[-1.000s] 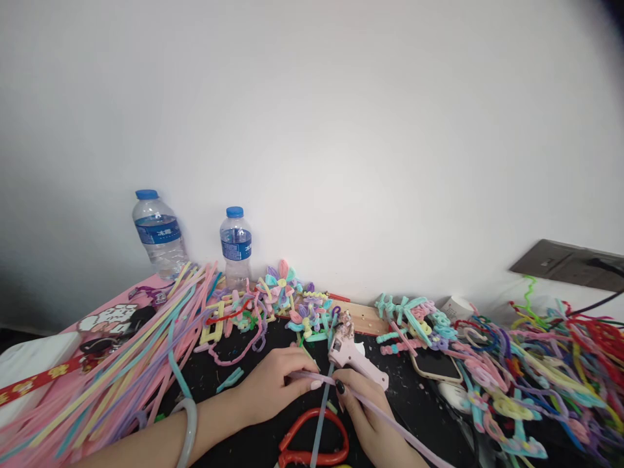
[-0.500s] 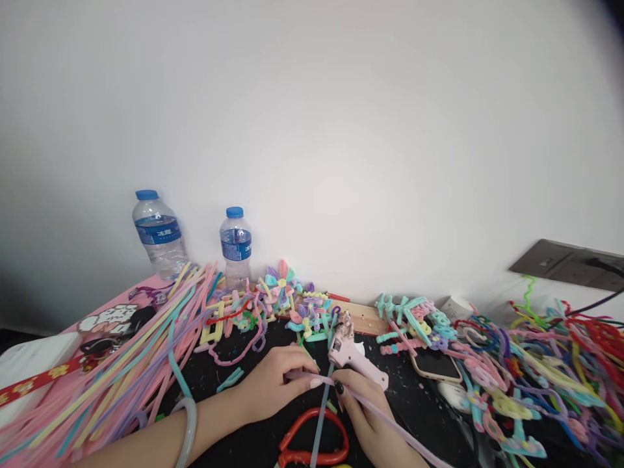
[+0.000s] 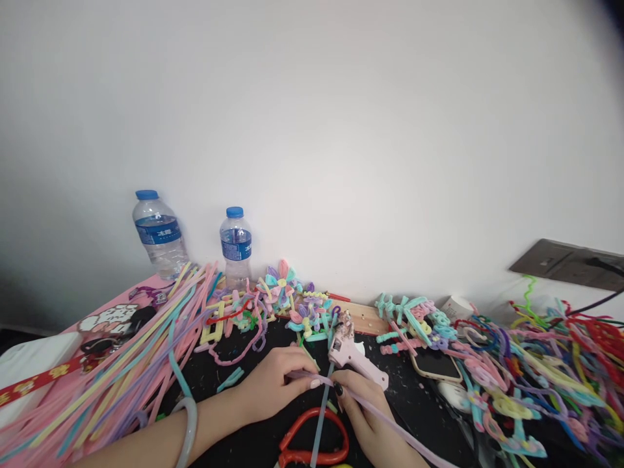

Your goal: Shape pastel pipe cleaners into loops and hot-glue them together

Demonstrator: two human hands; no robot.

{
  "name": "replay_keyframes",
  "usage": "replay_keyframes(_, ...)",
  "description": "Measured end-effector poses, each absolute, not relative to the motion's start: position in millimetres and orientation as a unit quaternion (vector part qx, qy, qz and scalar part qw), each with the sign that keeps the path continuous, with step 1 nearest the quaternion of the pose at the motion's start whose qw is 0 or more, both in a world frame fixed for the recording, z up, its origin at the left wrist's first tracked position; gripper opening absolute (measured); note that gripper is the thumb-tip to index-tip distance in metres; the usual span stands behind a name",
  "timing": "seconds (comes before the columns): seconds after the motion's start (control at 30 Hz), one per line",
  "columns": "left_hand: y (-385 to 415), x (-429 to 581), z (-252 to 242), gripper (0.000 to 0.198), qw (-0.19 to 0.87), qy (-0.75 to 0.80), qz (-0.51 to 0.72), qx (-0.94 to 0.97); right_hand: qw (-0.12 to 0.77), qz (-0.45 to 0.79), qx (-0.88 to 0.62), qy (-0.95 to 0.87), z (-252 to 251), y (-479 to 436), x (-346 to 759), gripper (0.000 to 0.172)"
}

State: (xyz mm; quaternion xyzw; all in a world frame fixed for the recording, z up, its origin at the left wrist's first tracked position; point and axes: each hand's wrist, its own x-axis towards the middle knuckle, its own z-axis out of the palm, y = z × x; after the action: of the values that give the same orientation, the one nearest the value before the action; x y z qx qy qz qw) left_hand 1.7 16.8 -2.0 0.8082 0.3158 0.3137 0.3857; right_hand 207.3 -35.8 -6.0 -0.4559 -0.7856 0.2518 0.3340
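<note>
My left hand (image 3: 273,387) and my right hand (image 3: 368,416) meet over a black table (image 3: 229,406), both pinched on one long lilac pipe cleaner (image 3: 390,422) that runs off to the lower right. The left fingertips hold its near end, and the right thumb and dark-nailed finger press it just beside them. A pale blue pipe cleaner (image 3: 319,422) lies under the hands. Just behind my right hand lies a pink glue gun (image 3: 353,354). Red-handled scissors (image 3: 312,435) rest below the hands.
Long pastel pipe cleaners (image 3: 127,364) are piled at the left, tangled coloured ones (image 3: 536,370) at the right. Finished pipe-cleaner flowers (image 3: 287,299) line the wall with two water bottles (image 3: 160,234). A phone (image 3: 436,364) lies right of the glue gun. A wall socket (image 3: 570,263) is at far right.
</note>
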Motion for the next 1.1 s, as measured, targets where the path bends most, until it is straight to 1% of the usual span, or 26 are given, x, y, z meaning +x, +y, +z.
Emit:
replay_keyframes(0.2, 17.1, 2.4, -4.5, 0.010, 0.381, 0.322, 0.313, 0.808, 0.328, 0.242, -0.441, -0.799, -3.0, -38.0, 206.2, 0.023)
replay_keyframes(0.53, 16.3, 1.7, -7.1, 0.011, 0.351, 0.332, 0.319, 0.815, 0.349, 0.182, -0.431, -0.812, 4.1, -40.6, 205.0, 0.023)
replay_keyframes(0.73, 17.2, 2.0, -8.3, 0.011, 0.352, 0.340, 0.329, 0.808, 0.354, 0.154, -0.417, -0.823, 2.9, -40.4, 203.3, 0.022)
replay_keyframes(1.1, 16.0, 2.5, -8.8, 0.012, 0.341, 0.354, 0.335, 0.804, 0.301, 0.149, -0.396, -0.855, -1.4, -38.5, 203.6, 0.024)
